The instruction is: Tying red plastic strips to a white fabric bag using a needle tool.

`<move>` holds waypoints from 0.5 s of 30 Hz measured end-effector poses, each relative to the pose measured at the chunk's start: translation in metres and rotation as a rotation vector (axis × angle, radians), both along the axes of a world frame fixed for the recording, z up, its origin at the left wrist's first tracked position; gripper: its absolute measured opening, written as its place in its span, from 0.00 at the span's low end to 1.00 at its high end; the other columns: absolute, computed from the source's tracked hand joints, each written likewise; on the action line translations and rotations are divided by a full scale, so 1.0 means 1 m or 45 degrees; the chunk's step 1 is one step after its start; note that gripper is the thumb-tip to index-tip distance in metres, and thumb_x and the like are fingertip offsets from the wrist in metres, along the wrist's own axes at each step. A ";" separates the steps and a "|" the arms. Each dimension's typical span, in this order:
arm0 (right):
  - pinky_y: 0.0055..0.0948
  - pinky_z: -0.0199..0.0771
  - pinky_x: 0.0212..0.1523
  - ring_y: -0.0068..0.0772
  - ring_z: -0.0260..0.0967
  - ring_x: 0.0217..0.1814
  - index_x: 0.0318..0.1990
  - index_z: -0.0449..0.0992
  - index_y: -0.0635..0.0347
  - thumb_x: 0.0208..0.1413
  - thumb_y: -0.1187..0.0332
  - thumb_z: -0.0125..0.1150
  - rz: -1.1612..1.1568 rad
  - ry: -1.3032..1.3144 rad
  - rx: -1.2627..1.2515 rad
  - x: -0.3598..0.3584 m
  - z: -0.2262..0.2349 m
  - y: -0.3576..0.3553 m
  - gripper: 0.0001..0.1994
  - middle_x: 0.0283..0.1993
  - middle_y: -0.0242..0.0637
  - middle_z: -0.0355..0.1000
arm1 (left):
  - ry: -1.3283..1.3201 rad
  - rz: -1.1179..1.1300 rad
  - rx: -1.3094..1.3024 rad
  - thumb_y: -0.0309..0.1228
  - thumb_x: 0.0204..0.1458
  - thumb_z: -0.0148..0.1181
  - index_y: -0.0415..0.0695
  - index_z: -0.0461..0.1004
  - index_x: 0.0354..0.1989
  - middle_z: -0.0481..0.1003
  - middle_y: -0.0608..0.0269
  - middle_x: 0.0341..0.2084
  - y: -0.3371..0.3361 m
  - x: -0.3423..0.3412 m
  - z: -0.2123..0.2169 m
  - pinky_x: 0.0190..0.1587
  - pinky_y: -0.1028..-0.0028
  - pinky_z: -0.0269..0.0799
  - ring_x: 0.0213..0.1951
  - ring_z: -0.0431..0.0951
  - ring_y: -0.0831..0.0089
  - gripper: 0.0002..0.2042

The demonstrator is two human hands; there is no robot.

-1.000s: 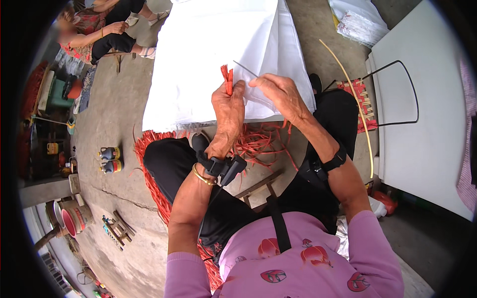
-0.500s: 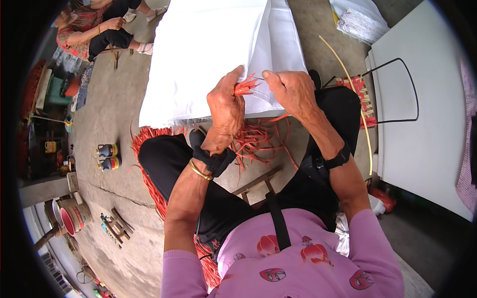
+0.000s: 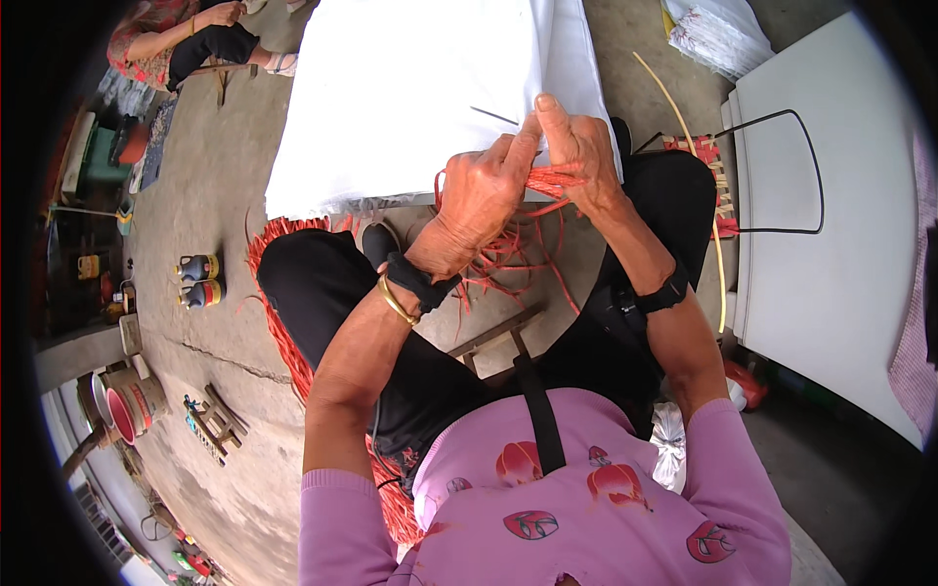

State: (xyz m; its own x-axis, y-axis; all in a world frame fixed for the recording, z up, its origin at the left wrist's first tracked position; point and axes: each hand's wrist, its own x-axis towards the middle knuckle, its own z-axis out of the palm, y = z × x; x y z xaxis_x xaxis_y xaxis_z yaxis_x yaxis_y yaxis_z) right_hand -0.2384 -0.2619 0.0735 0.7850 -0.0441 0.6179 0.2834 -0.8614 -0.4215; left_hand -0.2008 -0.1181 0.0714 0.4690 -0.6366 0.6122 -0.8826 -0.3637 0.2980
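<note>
A bundle of red plastic-like strands [image 3: 553,180] runs between my two hands, just above the near edge of a white cloth-like sheet [image 3: 410,107]. My left hand [image 3: 479,200] is closed round the left part of the bundle, its fingers reaching to my right hand. The fingers of my right hand [image 3: 589,156] curl at the bundle's right end, with the thumb raised. A thin dark rod [image 3: 493,115] sticks out leftward from where the fingers meet; which hand grips it is hidden. Loose red strands [image 3: 508,259] hang below my hands.
More red strands [image 3: 283,322] lie beside my left leg. A small wooden stool [image 3: 217,428], two dark bottles [image 3: 198,280] and buckets [image 3: 122,415] stand at left. Another person [image 3: 195,44] sits far left. A woven red seat [image 3: 711,186] and white cabinet [image 3: 821,215] are at right.
My hands have come together and moved right. The red bundle, earlier standing out of my left fist, now stretches across to my right hand. The rod now points leftward, past my left fingers.
</note>
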 end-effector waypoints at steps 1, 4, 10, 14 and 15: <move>0.36 0.61 0.19 0.38 0.63 0.14 0.24 0.74 0.66 0.57 0.52 0.46 -0.040 0.234 0.442 0.000 0.011 0.002 0.23 0.11 0.44 0.63 | 0.027 -0.037 0.003 0.23 0.42 0.55 0.41 0.67 0.48 0.69 0.61 0.22 0.002 -0.001 0.004 0.17 0.68 0.68 0.18 0.73 0.64 0.20; 0.29 0.59 0.22 0.25 0.59 0.19 0.21 0.73 0.67 0.54 0.50 0.50 -0.111 0.512 0.982 0.001 0.017 -0.001 0.25 0.13 0.37 0.61 | 0.189 0.079 -0.069 0.24 0.44 0.55 0.45 0.67 0.49 0.70 0.62 0.26 0.017 -0.010 0.018 0.18 0.68 0.68 0.18 0.73 0.63 0.20; 0.28 0.53 0.19 0.19 0.52 0.17 0.15 0.70 0.66 0.53 0.52 0.54 -0.106 0.504 0.689 -0.008 0.020 -0.012 0.25 0.10 0.31 0.55 | 0.017 0.369 0.180 0.23 0.37 0.58 0.48 0.68 0.39 0.68 0.62 0.28 0.060 0.011 0.008 0.20 0.66 0.68 0.20 0.73 0.60 0.16; 0.32 0.55 0.17 0.32 0.53 0.13 0.12 0.68 0.65 0.52 0.51 0.54 -0.049 0.336 -0.013 -0.002 0.007 -0.012 0.26 0.09 0.41 0.56 | 0.106 0.473 -0.024 0.19 0.37 0.57 0.47 0.70 0.34 0.69 0.60 0.26 0.055 0.007 0.020 0.24 0.66 0.69 0.24 0.74 0.58 0.14; 0.34 0.59 0.18 0.43 0.56 0.11 0.13 0.70 0.65 0.52 0.50 0.53 -0.022 0.257 -0.153 0.001 0.002 -0.010 0.26 0.09 0.44 0.60 | 0.140 0.480 -0.129 0.17 0.37 0.56 0.45 0.71 0.34 0.70 0.59 0.24 0.049 0.006 0.021 0.27 0.66 0.70 0.26 0.74 0.57 0.13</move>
